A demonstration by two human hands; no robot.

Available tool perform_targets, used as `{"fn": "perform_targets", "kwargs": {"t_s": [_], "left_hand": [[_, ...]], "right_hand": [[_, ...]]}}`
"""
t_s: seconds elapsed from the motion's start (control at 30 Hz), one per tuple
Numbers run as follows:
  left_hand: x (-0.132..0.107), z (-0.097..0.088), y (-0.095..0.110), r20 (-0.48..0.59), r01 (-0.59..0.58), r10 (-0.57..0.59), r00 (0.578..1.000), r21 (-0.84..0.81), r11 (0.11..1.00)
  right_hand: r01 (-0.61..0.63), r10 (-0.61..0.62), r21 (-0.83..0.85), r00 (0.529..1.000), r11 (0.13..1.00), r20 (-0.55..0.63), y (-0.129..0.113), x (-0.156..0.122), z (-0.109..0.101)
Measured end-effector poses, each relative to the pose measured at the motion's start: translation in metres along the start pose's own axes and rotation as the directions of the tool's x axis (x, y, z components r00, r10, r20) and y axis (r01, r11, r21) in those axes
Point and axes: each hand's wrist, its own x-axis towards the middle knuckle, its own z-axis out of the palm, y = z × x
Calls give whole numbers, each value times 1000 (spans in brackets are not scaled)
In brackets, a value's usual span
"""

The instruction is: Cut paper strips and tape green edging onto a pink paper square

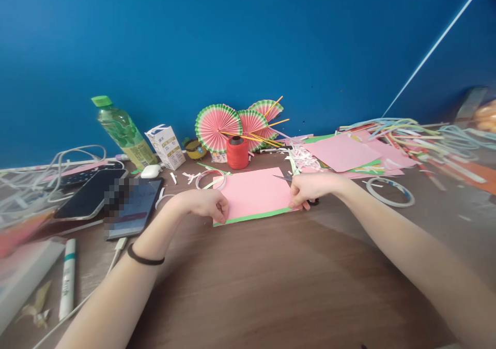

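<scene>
A sheet of pink paper (251,191) lies flat on the table with a narrow green paper strip (258,216) along its near edge. The closed fingers of my left hand (209,205) are at the strip's left end. At the other end, my right hand (308,188) pinches the strip near the paper's right corner. Scissors (282,177) lie partly beneath my right hand, one blade showing over the paper. A roll of tape (210,180) touches the paper's left side, and a spool of red thread (237,153) stands just behind it.
Pleated paper fans (219,126) lean near the blue wall. A bottle (124,134), a small carton (166,146) and phones (134,209) are left; a marker (67,279) lies nearer. Pink sheets (343,151), paper scraps and another tape roll (390,192) are right.
</scene>
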Motion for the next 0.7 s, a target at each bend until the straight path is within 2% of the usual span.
{"fn": "perform_targets", "kwargs": {"t_s": [0.43, 0.7], "left_hand": [[-3, 0, 2, -11, 26, -26, 1000, -3, 1000], [-2, -2, -3, 24, -23, 24, 999, -35, 999]], "right_hand": [[25, -25, -13, 1000, 1000, 5, -1, -2, -2], [58, -59, 4, 998, 998, 31, -2, -4, -1]]}}
